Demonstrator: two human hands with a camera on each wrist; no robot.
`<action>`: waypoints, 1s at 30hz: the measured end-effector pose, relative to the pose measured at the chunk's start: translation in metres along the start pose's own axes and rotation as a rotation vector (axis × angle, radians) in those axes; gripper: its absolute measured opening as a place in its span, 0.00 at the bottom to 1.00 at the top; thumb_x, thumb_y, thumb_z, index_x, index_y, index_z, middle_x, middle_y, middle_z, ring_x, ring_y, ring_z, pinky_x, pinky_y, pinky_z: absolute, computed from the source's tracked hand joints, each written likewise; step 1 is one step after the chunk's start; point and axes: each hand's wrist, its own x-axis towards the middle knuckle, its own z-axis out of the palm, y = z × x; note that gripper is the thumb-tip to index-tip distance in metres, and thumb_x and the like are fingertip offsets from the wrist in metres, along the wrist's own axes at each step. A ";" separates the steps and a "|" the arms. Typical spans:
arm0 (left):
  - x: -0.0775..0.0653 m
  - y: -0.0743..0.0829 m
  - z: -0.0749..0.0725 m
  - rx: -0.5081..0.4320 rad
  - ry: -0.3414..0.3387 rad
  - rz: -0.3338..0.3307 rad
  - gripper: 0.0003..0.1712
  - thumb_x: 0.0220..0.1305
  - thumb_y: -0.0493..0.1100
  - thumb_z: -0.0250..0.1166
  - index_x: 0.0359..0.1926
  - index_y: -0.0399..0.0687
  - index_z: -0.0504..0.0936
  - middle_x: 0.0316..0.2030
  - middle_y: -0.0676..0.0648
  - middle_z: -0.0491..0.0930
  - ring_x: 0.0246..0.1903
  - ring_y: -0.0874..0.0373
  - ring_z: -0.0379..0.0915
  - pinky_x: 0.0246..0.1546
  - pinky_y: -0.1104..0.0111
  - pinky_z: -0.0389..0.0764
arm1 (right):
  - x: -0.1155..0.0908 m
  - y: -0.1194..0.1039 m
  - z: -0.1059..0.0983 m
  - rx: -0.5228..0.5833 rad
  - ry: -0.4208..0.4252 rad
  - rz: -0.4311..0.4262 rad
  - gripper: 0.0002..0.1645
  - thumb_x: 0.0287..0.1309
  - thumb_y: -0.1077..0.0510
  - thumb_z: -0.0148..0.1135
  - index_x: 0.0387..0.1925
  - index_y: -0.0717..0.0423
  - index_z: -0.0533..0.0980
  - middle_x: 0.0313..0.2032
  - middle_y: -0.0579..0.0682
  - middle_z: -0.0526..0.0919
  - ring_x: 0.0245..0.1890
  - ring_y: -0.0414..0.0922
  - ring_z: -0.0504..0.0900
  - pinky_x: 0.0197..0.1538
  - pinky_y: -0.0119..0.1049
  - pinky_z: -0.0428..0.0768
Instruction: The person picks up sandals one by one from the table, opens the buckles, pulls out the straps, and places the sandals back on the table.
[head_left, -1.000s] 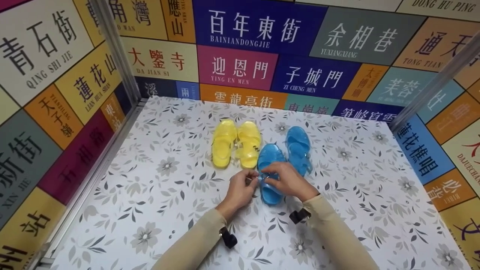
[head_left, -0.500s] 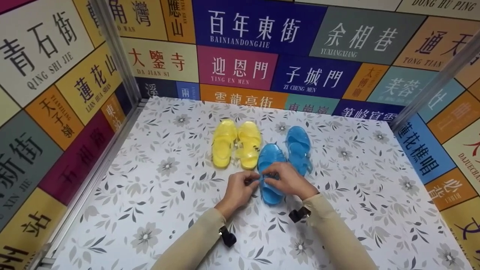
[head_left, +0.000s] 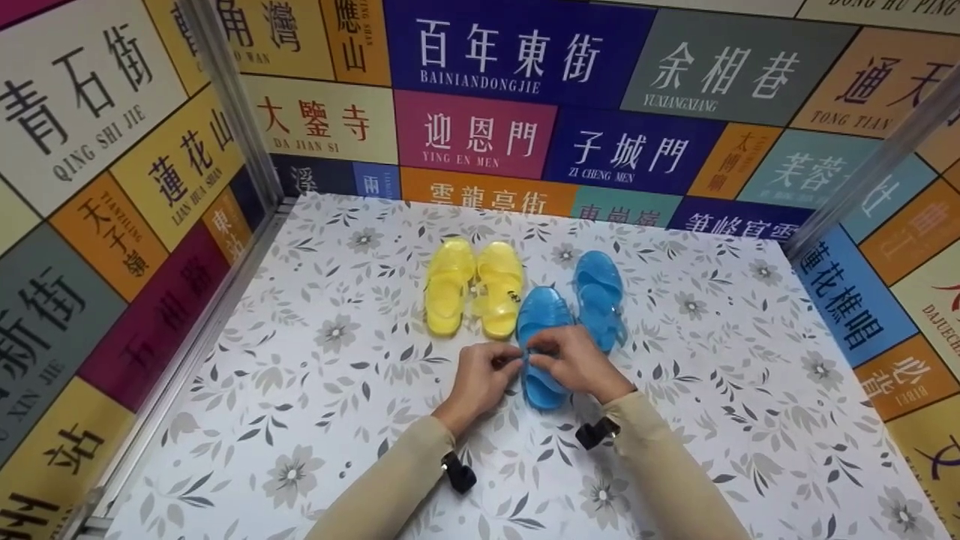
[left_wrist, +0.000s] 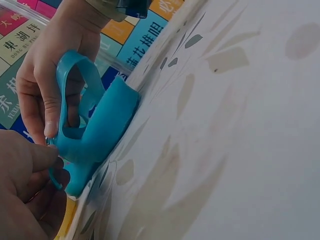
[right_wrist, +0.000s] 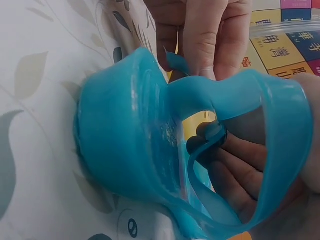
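Observation:
A blue jelly sandal [head_left: 544, 307] lies on the table with its toe pointing away. Its ankle strap [right_wrist: 287, 135] stands up in a loop, seen large in the right wrist view. My left hand [head_left: 478, 382] pinches the strap's free end at the sandal's left side. From the right, my right hand [head_left: 577, 364] reaches over the sandal and grips the strap near a small buckle, its fingers passing through the loop in the left wrist view. Fingertips mostly hide the buckle. Ahead to the right is the matching blue sandal [head_left: 596, 277].
A pair of yellow jelly sandals, a left one [head_left: 448, 289] and a right one [head_left: 499, 289], stands just left of the blue pair. The flower-patterned tabletop [head_left: 300, 390] is bordered by walls of coloured sign panels [head_left: 476, 135] and metal posts.
Both hands stay at the same blue sandal. My left fingers and thumb have shifted slightly and closed up at the strap. The sandals lie where they were; the view moved a little.

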 end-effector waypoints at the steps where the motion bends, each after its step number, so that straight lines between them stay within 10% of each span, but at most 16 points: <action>1: 0.000 0.000 0.000 0.000 0.005 0.005 0.08 0.66 0.36 0.73 0.46 0.46 0.92 0.39 0.51 0.91 0.39 0.61 0.86 0.43 0.68 0.86 | 0.000 0.000 0.001 0.007 0.004 0.002 0.09 0.64 0.63 0.72 0.45 0.55 0.88 0.43 0.49 0.91 0.45 0.48 0.89 0.51 0.49 0.87; 17: 0.004 0.001 0.006 -0.012 0.056 0.113 0.05 0.61 0.33 0.76 0.39 0.42 0.93 0.34 0.49 0.91 0.35 0.60 0.87 0.39 0.69 0.87 | -0.003 0.003 0.004 0.038 0.040 -0.001 0.07 0.61 0.62 0.75 0.42 0.50 0.89 0.39 0.44 0.91 0.39 0.42 0.87 0.45 0.43 0.87; 30: 0.002 -0.012 -0.004 -0.050 -0.061 0.054 0.11 0.61 0.32 0.76 0.45 0.42 0.90 0.38 0.47 0.90 0.37 0.59 0.85 0.41 0.69 0.85 | -0.003 0.006 0.007 0.057 0.083 0.026 0.10 0.56 0.67 0.76 0.40 0.54 0.89 0.37 0.45 0.91 0.37 0.43 0.87 0.42 0.41 0.86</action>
